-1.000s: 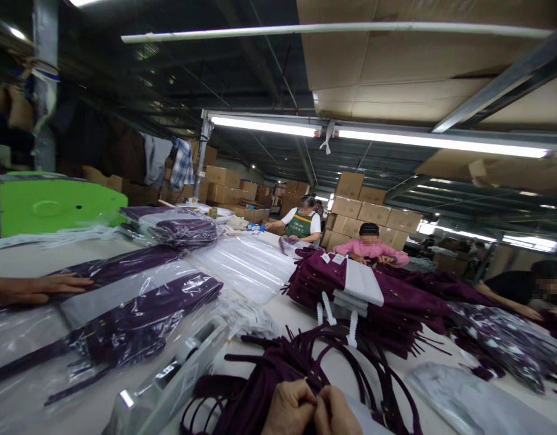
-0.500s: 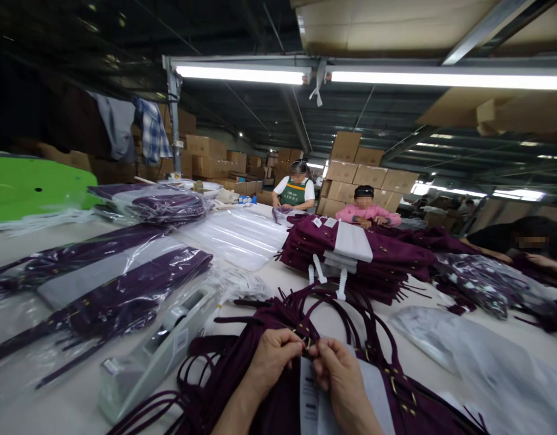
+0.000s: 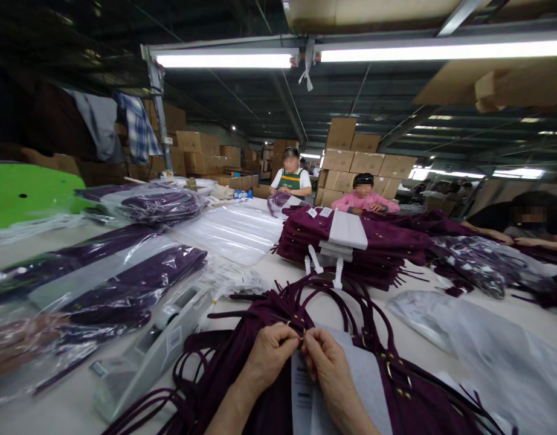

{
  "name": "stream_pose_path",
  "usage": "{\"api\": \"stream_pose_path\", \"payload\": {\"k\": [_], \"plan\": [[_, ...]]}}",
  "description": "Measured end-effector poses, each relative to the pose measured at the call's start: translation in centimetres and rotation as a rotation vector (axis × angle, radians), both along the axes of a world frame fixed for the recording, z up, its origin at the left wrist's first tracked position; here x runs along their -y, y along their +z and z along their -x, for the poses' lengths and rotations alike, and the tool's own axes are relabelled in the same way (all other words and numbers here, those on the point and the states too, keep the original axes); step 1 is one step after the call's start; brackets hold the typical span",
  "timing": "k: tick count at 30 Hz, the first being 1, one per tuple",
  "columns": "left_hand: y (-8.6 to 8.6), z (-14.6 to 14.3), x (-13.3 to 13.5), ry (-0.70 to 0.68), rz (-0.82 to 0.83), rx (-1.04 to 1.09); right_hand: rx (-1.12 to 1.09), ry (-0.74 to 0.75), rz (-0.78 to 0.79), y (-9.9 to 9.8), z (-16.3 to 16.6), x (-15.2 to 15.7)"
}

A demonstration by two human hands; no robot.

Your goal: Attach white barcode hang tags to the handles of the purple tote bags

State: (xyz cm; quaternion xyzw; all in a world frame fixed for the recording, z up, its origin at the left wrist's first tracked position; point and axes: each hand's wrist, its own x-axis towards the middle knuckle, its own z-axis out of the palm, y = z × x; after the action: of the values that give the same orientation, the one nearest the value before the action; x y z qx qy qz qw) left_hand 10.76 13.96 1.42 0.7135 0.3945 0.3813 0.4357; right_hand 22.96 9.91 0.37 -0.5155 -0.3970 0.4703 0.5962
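Note:
My left hand [image 3: 268, 355] and my right hand [image 3: 322, 361] meet fingertip to fingertip at the top edge of a dark purple garment [image 3: 260, 393] lying in front of me. Both pinch a small spot of the fabric near a brass stud, just above a white paper tag [image 3: 305, 393] and a grey card insert [image 3: 360, 386]. Purple straps [image 3: 337, 302] fan out from the garment across the table.
A white tape dispenser [image 3: 149, 350] lies left of my hands. Bagged purple garments [image 3: 124, 290] cover the left; a folded stack [image 3: 351, 241] sits ahead, empty plastic bags [image 3: 487, 356] to the right. Three other people work at the far side, with cardboard boxes [image 3: 364, 163] behind them.
The view has tilted down, showing more of my hands and the garment. Someone's hand at the left edge has left the bagged garments. My fingers stay pinched together on the fabric.

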Motion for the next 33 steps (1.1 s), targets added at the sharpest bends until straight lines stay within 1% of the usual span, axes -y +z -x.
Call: {"api": "stream_pose_path", "payload": {"k": [4,7,12,16,21,29,33], "plan": [[0.1,-0.1,0.1,-0.008,0.019,-0.005,0.046,0.011,-0.01,-0.3,0.0,-0.1],[0.0,-0.2,0.2,0.002,0.024,-0.015,0.081,0.013,-0.014,-1.2,0.0,-0.4],[-0.4,-0.4,0.0,0.004,0.019,-0.059,0.169,-0.002,-0.067,-2.6,-0.4,-0.9],[-0.7,-0.2,0.1,-0.009,0.014,-0.087,0.2,0.06,-0.055,-2.7,-0.6,-0.8],[-0.6,0.0,0.0,-0.052,0.051,-0.093,0.108,0.036,-0.074,-2.8,-0.4,-0.8],[-1.5,-0.5,-0.6,-0.019,0.02,-0.18,0.145,0.035,-0.085,-3.2,-0.4,-1.1],[-1.2,-0.2,-0.6,-0.057,0.026,-0.197,0.153,0.035,-0.096,-3.4,-0.3,-1.2]]}}
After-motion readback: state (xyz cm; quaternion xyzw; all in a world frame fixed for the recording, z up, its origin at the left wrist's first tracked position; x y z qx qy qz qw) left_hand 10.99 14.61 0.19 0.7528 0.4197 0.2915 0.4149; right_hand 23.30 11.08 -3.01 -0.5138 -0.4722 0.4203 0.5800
